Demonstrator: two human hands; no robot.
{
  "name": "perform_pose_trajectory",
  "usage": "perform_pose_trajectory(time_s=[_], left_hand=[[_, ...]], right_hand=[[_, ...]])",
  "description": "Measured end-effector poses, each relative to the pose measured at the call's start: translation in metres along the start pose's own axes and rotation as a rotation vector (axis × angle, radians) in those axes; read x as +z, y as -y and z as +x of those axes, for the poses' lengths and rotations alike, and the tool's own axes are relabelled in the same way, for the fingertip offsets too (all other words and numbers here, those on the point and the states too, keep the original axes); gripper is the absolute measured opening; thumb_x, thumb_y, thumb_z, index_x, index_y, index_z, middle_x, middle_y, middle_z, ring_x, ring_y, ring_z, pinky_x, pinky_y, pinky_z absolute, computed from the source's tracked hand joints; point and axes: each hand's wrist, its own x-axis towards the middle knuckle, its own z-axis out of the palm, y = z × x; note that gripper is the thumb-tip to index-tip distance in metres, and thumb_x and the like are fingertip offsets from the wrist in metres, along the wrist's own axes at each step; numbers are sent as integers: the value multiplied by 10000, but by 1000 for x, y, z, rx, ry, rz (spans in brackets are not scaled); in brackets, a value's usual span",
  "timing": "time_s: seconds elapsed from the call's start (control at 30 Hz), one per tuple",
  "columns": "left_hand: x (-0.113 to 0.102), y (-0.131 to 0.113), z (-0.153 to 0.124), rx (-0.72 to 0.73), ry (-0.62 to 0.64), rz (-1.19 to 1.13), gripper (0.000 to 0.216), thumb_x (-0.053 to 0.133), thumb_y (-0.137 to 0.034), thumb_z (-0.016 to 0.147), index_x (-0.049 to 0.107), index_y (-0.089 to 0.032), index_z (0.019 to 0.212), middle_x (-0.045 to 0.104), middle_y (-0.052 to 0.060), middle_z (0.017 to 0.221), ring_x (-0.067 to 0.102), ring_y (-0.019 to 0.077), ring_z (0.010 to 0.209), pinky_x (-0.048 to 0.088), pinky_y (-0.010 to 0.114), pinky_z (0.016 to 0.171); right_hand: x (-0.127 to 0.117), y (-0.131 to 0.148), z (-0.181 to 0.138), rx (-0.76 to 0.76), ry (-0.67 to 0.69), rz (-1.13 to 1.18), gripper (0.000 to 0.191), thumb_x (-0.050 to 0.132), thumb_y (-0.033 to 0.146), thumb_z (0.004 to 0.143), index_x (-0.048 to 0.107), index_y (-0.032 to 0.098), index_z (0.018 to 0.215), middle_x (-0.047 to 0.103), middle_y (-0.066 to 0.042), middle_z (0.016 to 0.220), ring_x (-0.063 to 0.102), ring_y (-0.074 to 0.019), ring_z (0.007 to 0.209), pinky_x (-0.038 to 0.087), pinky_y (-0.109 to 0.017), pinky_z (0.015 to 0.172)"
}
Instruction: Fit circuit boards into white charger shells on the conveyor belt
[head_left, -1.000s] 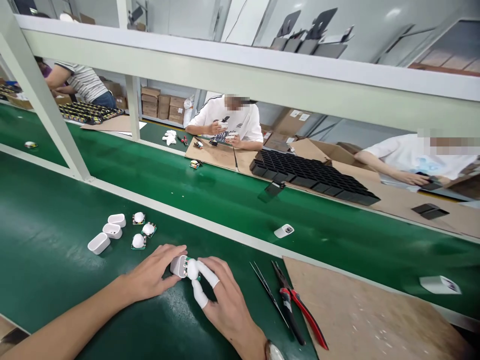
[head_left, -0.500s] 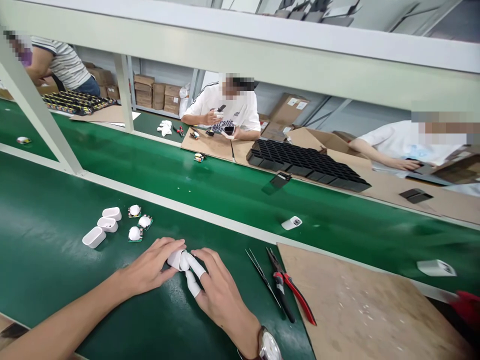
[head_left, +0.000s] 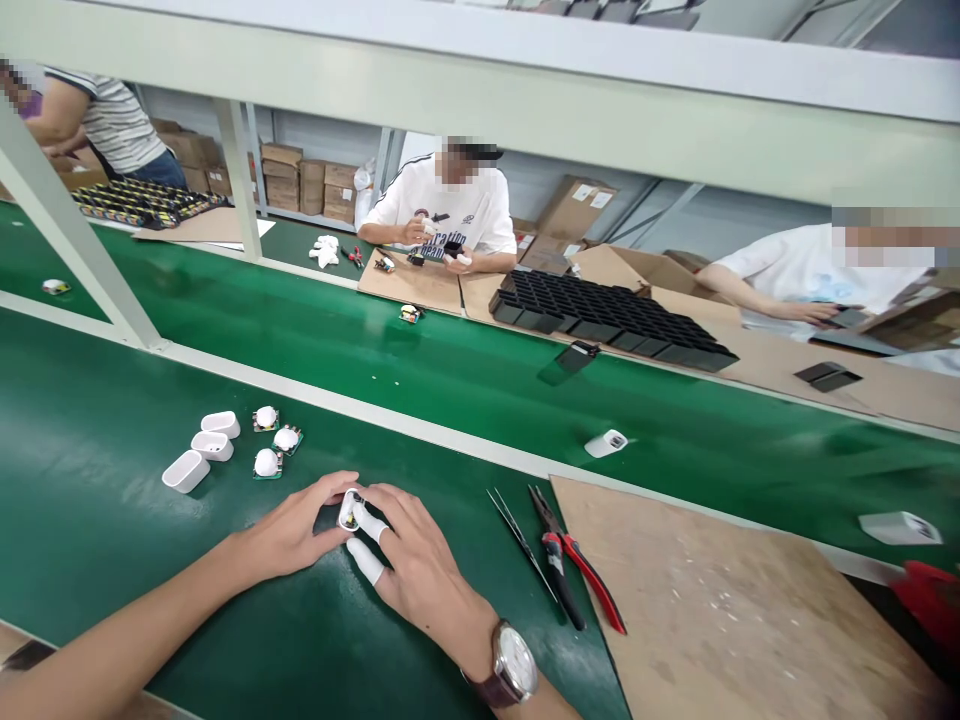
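Note:
A small white plastic casing (head_left: pixel 344 519) is between my hands, its open end facing me, with bits of a circuit board visible inside. My left hand (head_left: pixel 306 528) is closed around its far side. My right hand (head_left: pixel 424 560), with white finger cots on thumb and index finger, grips its near side, the index fingertip pressing at the opening. To the left stand several things: three empty white casings, the nearest one (head_left: pixel 186 471) lowest, and three circuit boards with white domes, one (head_left: pixel 268 463) closest to my left hand.
Tweezers (head_left: pixel 523 550) and red-black pliers (head_left: pixel 562 560) lie right of my hands, beside a brown board (head_left: pixel 720 600). Beyond a pale rail, a green conveyor (head_left: pixel 480 375) carries white casings (head_left: pixel 606 443) and a circuit board (head_left: pixel 411 313). Co-workers sit opposite, near rows of black casings (head_left: pixel 607 315).
The casing has turned so its opening faces me, and my right index finger has moved onto the opening. On the belt, the white casings and circuit board have shifted right.

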Motion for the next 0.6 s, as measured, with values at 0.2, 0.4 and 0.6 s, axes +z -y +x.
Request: perform_pose_trajectory(time_s=[0.2, 0.4, 0.6], left_hand=[[-3, 0, 1, 5, 60, -33, 735, 638, -233, 994, 243, -315, 1609, 571, 109, 1558, 554, 251, 1450, 476, 499, 1206], [-6, -6, 1, -6, 104, -45, 765, 642, -209, 963, 231, -315, 1600, 566, 109, 1560, 552, 259, 1451, 472, 496, 1199], [-8, -9, 3, 1, 122, -35, 794, 619, -174, 942, 196, -341, 1593, 574, 84, 1549, 582, 250, 1418, 507, 455, 1147]], right_hand=[[-7, -8, 15, -59, 4, 64, 335, 611, 204, 1026, 600, 245, 1359, 663, -123, 1259, 622, -284, 1180, 575, -500, 996], [-3, -18, 12, -178, 39, 26, 313, 607, 196, 1025, 621, 238, 1334, 655, -136, 1281, 620, -284, 1196, 611, -456, 944], [3, -22, 11, -167, 62, 53, 303, 608, 205, 1024, 605, 212, 1327, 619, -158, 1331, 613, -287, 1200, 618, -459, 958]])
